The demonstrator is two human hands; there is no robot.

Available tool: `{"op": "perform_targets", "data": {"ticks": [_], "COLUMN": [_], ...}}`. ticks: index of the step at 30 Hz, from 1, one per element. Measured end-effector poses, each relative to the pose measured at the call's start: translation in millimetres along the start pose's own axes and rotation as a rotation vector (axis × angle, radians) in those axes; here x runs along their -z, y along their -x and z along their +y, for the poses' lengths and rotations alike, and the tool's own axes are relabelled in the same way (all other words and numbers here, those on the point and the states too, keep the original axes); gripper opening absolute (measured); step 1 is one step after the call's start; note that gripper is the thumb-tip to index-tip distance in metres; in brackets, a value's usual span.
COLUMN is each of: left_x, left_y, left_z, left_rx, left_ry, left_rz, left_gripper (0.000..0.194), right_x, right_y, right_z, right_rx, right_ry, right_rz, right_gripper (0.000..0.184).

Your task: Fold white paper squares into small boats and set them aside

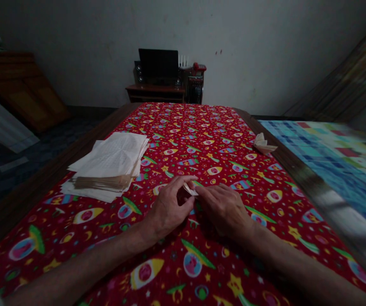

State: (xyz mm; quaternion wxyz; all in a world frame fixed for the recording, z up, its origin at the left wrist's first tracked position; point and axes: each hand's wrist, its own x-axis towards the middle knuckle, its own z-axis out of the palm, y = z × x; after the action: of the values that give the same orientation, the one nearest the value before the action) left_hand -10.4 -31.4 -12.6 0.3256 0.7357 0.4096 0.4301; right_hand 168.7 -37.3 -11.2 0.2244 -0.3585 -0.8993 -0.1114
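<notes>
My left hand (169,207) and my right hand (223,207) rest together on the red patterned tablecloth (202,140). Both pinch a small folded piece of pale paper (190,189) between their fingertips. Most of that paper is hidden under my fingers. A stack of white paper sheets (111,163) lies to the left of my left hand, a short reach away.
A small folded paper shape (263,144) sits near the table's right edge. A blue checked mat (329,157) lies to the right. A low cabinet with a dark screen (158,63) stands against the far wall.
</notes>
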Motion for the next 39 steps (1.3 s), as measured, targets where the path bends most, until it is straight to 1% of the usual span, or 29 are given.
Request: {"op": "perform_targets", "data": {"ticks": [2,3,7,8,13,16,19,23,29,31,33,34,36,39], "left_x": [-1.5,-2.7,-11.3,-13.7,-20.9,-20.8,-19.4,-15.9,-11.1,-10.5,-10.0,-9.5,-8.0,-4.2], "left_y": [0,1,3,4,4,2,-1,-4,-3,-2,0,1,1,0], "left_z": [2,2,0,0,0,4,10,14,7,5,4,5,6,9], "left_rx": [0.018,0.03,0.089,0.103,0.124,0.162,0.193,0.132,0.056,0.045,0.065,0.072,0.059,0.0], "left_ry": [0.021,0.027,0.047,0.061,0.161,0.127,0.065,0.008,-0.025,-0.03,-0.037,-0.041,-0.061,-0.11], "left_rz": [-0.008,0.003,0.1,0.119,0.194,0.182,0.122,0.048,-0.047,-0.074,-0.083,-0.08,-0.071,-0.06], "left_gripper": [0.041,0.045,0.078,0.083,0.091,0.092,0.086,0.073,0.052,0.039,0.026,0.023,0.022,0.018], "right_x": [4,5,10,11,16,18,19,21,20,20,21,22,23,25], "right_y": [-3,-4,-5,-5,-4,-5,-6,-8,-7,-6,-6,-6,-6,-5], "right_z": [-1,-1,0,0,-1,-2,-5,-7,-7,-7,-7,-7,-7,-7], "right_rx": [-0.008,-0.005,0.047,0.054,0.029,0.044,0.061,0.066,0.021,0.014,0.012,0.011,0.017,0.04], "right_ry": [0.083,0.11,0.157,0.159,0.168,0.191,0.197,0.21,0.25,0.249,0.243,0.242,0.245,0.263], "right_rz": [-0.008,0.005,0.086,0.097,0.168,0.199,0.202,0.191,0.168,0.165,0.165,0.162,0.151,0.145], "right_gripper": [0.017,0.015,0.017,0.019,0.021,0.019,0.02,0.021,0.02,0.022,0.022,0.022,0.022,0.023]}}
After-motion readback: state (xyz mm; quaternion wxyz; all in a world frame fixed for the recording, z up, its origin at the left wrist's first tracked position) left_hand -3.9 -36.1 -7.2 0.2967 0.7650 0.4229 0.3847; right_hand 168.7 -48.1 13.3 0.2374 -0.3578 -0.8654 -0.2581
